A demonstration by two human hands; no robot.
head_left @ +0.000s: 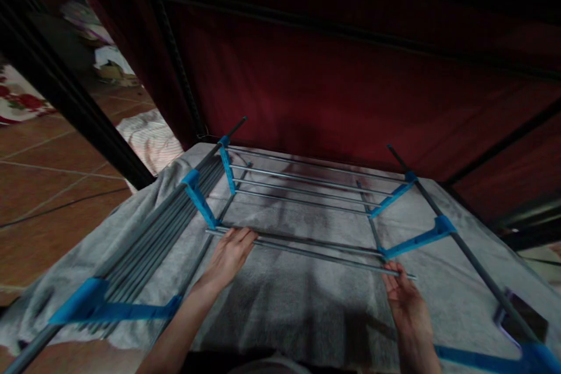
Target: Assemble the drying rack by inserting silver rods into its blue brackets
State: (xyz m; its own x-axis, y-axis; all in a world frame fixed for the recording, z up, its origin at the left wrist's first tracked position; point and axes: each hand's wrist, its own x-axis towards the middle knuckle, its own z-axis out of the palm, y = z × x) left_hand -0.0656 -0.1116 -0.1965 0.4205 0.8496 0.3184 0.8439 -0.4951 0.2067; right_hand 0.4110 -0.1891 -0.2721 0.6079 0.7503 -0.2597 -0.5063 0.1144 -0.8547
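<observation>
A rack frame of grey metal tubes with blue plastic brackets [200, 200] lies in front of me. My left hand [232, 251] is closed over a loose grey tube [315, 256] near its left end, close to the lower end of a left bracket. Around the same tube's right end curl the fingers of my right hand [407, 298], just below a blue right bracket [416, 241]. Right behind it, nearly parallel, runs another tube [307, 239] between these brackets. Farther back, several crossbars [302, 174] span the far pair of brackets.
Several loose tubes [162, 234] lie along the left side of the grey blanket [280, 298]. A phone [521, 318] rests at the right, partly behind the side tube. Dark red fabric [328, 93] hangs behind the bed, with a dark post [79, 82] at left.
</observation>
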